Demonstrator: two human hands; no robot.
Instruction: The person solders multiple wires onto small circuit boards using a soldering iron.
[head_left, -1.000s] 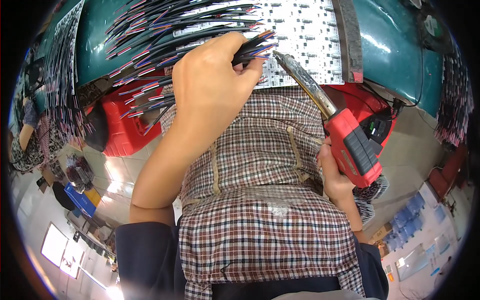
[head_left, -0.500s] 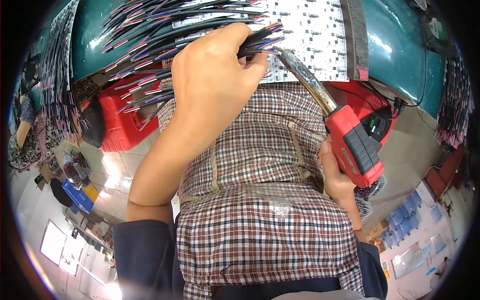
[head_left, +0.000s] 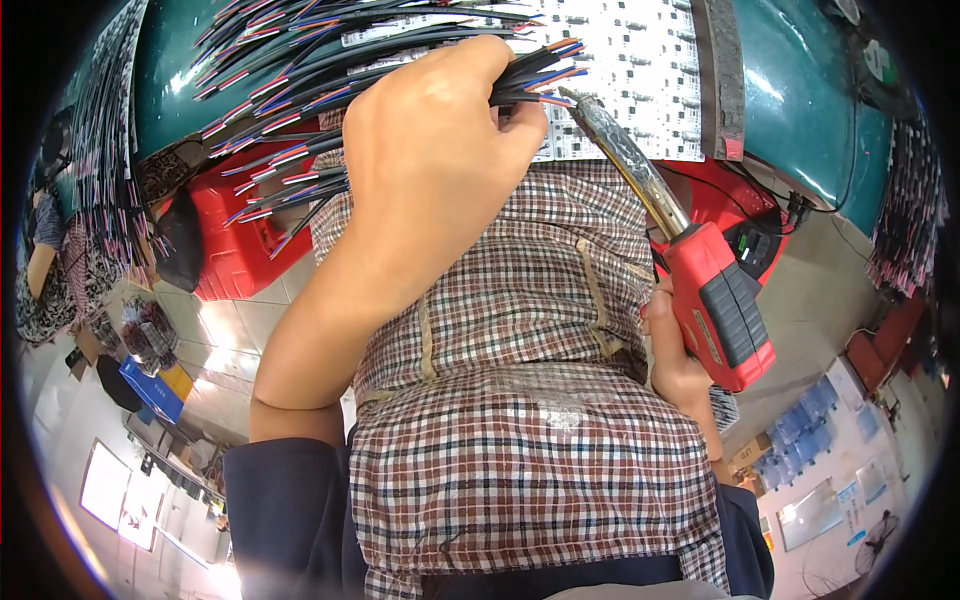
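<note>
My left hand [head_left: 425, 140] is closed around several black cables [head_left: 535, 70], pinching them near their ends. Orange, blue and other coloured wire ends stick out to the right of my fingers. In my right hand [head_left: 676, 345] is a red and black soldering gun [head_left: 715, 305], its fingers wrapped about the handle and partly hidden behind it. The gun's long metal barrel slants up to the left. Its dark tip is close to the lowest wire ends; whether they touch I cannot tell. Under the wires lies a white sheet of small circuit boards [head_left: 640, 70].
More black cables [head_left: 290, 85] with stripped coloured ends spread over the green table [head_left: 175, 95] at left. A grey strip [head_left: 720, 75] borders the board sheet. Red stools [head_left: 235, 235] stand below the table edge. Another cable bunch [head_left: 905, 210] hangs at far right.
The soldering gun has shifted slightly right and down with my right hand. The held cable ends have moved a little to the right, and my left hand still grips them.
</note>
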